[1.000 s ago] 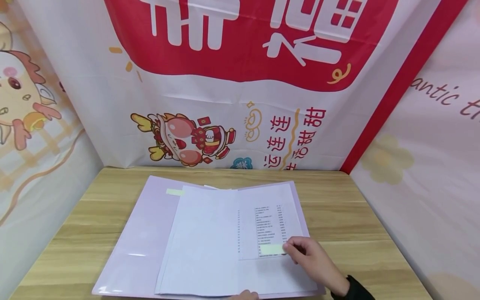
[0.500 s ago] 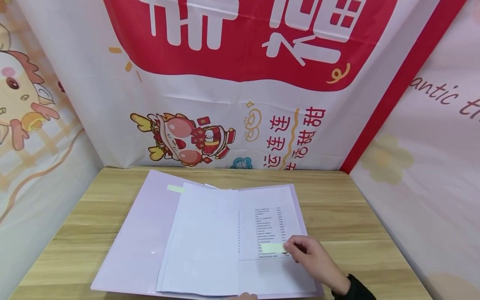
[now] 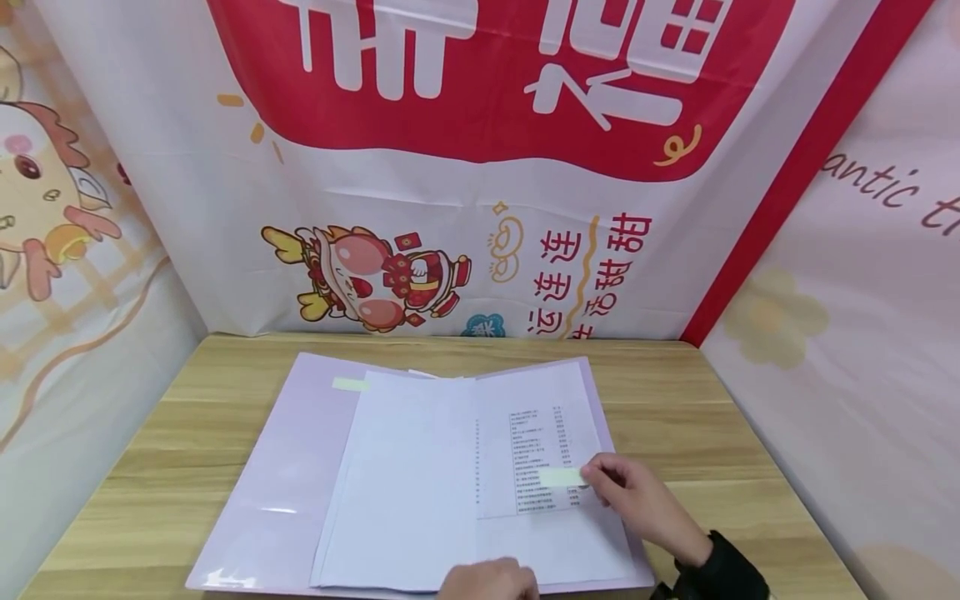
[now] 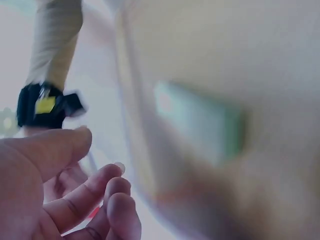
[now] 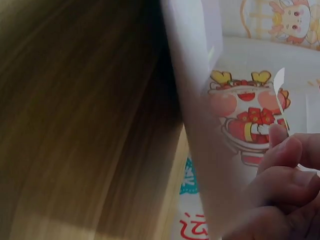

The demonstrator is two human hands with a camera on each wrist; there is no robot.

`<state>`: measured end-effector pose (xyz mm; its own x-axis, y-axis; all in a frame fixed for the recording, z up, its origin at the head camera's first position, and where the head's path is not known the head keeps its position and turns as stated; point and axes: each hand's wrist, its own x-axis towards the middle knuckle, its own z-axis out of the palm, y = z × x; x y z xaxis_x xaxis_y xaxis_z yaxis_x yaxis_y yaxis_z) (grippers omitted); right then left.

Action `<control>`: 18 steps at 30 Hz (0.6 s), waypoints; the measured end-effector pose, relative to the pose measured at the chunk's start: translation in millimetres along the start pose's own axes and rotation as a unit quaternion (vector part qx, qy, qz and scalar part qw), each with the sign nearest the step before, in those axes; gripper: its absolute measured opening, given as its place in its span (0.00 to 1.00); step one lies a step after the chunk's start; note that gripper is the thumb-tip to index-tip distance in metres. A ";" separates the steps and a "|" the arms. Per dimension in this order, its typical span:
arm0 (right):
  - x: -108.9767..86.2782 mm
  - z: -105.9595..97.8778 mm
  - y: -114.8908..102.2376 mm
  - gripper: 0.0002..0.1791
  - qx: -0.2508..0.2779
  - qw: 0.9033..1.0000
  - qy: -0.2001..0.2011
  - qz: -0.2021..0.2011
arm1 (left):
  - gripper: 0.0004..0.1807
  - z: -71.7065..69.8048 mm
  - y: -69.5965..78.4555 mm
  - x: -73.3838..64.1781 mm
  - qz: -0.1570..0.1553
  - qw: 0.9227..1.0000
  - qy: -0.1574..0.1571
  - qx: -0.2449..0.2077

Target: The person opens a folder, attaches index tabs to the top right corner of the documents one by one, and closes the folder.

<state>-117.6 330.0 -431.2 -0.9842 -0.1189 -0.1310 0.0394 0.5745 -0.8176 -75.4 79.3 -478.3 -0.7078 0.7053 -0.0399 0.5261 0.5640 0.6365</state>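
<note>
A lilac folder (image 3: 262, 500) lies spread on the table, with white sheets inside. On the right-hand page (image 3: 540, 550) is a printed list. My right hand (image 3: 637, 500) pinches one end of a pale green sticky tab (image 3: 562, 477) over that list, covering part of its lower lines. In the right wrist view the tab (image 5: 279, 82) sticks up curved from the fingertips. At the folder's front edge is my left hand (image 3: 487, 581), cut off by the frame. In the left wrist view this hand (image 4: 45, 170) has thumb and loosely bent fingers apart, holding nothing.
Another pale green tab (image 3: 349, 384) juts from the left page's upper edge. A blurred green-edged block (image 4: 200, 122) shows on the wood surface in the left wrist view. Printed cloths enclose the wooden table (image 3: 697, 433) at the back and sides.
My right hand has shifted slightly up and to the right with the tab, uncovering lower lines of the list. More of my left hand has come in at the bottom edge.
</note>
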 end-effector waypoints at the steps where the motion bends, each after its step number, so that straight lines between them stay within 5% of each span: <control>1: 1.4 -2.7 0.9 0.18 -0.002 1.000 0.003 0.000 | 0.13 -13.3 5.1 5.6 -0.046 0.998 -0.036 0.009; 3: 3.9 -8.2 2.6 0.18 -0.001 1.000 0.011 0.006 | 0.08 -31.4 9.2 17.6 -0.066 0.997 -0.031 0.020; 10: 14.3 -25.5 6.7 0.16 0.047 0.998 0.028 0.032 | 0.11 -69.2 8.5 69.3 -0.038 0.994 0.059 0.089; 14: 22.9 -35.7 9.7 0.17 0.076 0.996 0.031 0.021 | 0.17 -74.6 3.8 105.9 -0.042 0.991 0.066 0.112; 18: 33.3 -44.9 15.1 0.18 0.091 0.995 0.044 0.011 | 0.24 -65.3 -3.5 145.3 -0.026 0.981 0.086 0.171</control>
<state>-157.5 371.1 -422.7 -0.9938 -0.0314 -0.1071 0.0842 0.4185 -0.9043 -210.9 151.8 -436.1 -0.7915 0.6055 0.0836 0.5939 0.7295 0.3392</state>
